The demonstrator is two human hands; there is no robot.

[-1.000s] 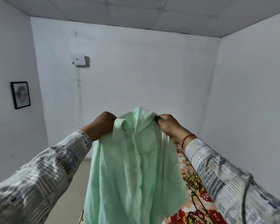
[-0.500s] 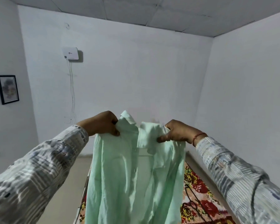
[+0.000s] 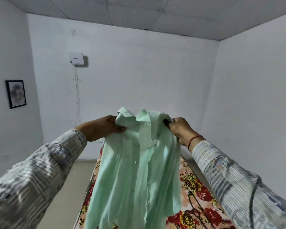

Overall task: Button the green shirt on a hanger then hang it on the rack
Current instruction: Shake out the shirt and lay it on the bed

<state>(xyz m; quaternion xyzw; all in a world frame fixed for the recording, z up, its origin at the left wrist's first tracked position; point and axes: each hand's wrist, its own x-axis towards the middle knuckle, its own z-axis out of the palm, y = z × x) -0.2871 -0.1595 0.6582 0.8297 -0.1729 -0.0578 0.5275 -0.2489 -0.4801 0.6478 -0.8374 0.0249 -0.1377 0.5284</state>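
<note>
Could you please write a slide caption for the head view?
Left hand and right hand hold a green shirt up near its collar over a floral bedsheet.

No legible text anywhere. Box on back wall: small dark logo on white front, too small to read; darker strip along lower edge, illegible. Framed picture on left wall: blurred print, no lettering made out.
</note>
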